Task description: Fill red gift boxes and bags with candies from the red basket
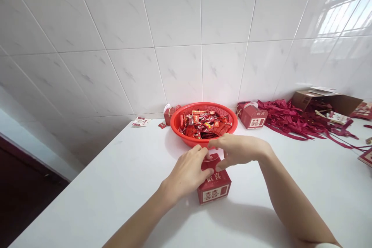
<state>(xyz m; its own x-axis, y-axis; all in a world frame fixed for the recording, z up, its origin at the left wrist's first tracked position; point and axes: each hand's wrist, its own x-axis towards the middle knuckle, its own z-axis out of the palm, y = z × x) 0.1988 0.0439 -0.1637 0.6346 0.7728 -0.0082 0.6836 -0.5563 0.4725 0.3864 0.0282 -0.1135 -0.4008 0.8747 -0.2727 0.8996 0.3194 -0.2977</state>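
A small red candy box (214,193) with white characters on its sloping top and a cream label on its front stands on the white table, near the middle of the view. My left hand (186,172) grips its upper left side, the thumb lying on the sloped panel and the fingers curled over the top. My right hand (240,149) hovers at the box's upper right, thumb and fingers spread apart, with nothing seen between them. Both hands partly cover the top of the box. Just behind them sits a red plastic basket (233,126) filled with wrapped candies (203,122).
A finished-looking red box (254,117) stands right of the basket, beside a heap of dark red ribbons (286,118). An open cardboard carton (348,104) lies farther right. Behind the basket's left side are another red box (168,115), a candy (162,125) and a printed card (141,121).
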